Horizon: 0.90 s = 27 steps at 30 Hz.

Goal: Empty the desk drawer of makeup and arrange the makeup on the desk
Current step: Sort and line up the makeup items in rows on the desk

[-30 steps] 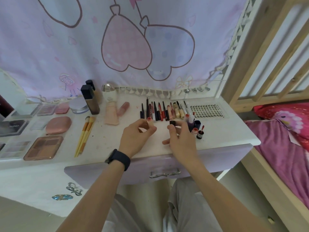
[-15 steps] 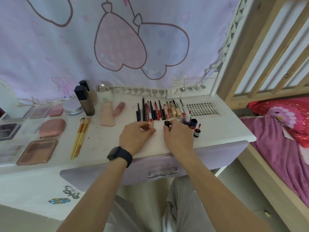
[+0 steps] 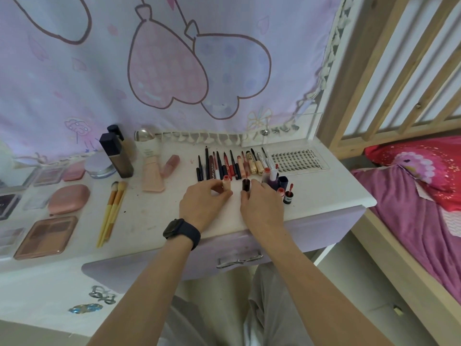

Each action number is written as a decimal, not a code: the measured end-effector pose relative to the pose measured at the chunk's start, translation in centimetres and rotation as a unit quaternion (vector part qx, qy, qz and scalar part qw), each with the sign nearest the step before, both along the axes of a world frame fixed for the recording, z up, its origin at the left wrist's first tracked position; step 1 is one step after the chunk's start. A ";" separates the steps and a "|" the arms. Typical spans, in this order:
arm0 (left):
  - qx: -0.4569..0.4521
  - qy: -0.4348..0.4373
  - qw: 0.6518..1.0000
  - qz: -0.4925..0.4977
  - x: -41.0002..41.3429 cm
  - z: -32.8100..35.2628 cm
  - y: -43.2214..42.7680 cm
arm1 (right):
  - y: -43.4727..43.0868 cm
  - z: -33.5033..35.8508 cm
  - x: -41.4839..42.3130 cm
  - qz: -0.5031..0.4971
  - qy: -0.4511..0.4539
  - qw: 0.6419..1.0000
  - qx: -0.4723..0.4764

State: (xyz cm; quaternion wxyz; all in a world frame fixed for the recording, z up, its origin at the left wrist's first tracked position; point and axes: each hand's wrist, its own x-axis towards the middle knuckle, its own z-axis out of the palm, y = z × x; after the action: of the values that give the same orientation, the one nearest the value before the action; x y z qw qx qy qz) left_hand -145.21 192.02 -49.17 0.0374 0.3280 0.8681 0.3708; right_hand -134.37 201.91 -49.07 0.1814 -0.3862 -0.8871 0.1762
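On the white desk [image 3: 154, 221], my left hand [image 3: 203, 204] pinches a small peach lipstick tube [image 3: 226, 185] that stands upright with its red tip up. My right hand [image 3: 262, 203] holds a dark lipstick tube [image 3: 246, 185] upright right beside it. Both tubes stand just in front of a row of pencils, liners and mascaras [image 3: 232, 164]. Several small lip tubes and bottles [image 3: 280, 187] stand to the right of my right hand. The lilac drawer [image 3: 311, 233] below the desk edge is closed, its handle [image 3: 238, 259] showing.
Two yellow brushes [image 3: 112, 211], a pink compact [image 3: 68, 199], palettes [image 3: 46, 237], foundation bottles [image 3: 117, 156], a powder jar [image 3: 99, 164] and a peach tube [image 3: 152, 174] fill the left. A false-lash tray [image 3: 296, 159] lies at the back right. A wooden bed frame [image 3: 409, 248] stands to the right.
Both hands came down to the desk, each with a small tube, and now hold the tubes upright side by side in front of the pencil row. The view shifted slightly.
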 end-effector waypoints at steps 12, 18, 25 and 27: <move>-0.017 0.013 1.000 0.005 0.6 0.3 1.0 | -1.5 -1.1 4.6 0.099 0.087 0.991 0.004; -0.030 0.012 0.999 0.005 1.0 0.5 1.7 | -1.7 -1.3 5.1 0.145 0.123 0.980 0.054; 0.002 0.007 1.000 -0.011 0.9 0.9 2.8 | -1.4 -2.5 6.1 0.189 0.162 0.963 0.099; 0.011 0.000 1.000 -0.018 0.8 0.9 3.1 | -1.2 -2.8 6.2 0.195 0.171 0.960 0.103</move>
State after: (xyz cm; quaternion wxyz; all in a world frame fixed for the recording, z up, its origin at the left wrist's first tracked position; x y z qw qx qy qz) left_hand -144.44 195.08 -48.29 0.0402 0.3444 0.8578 0.3793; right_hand -128.21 200.76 -51.85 0.3307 -0.1490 -0.9144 0.1796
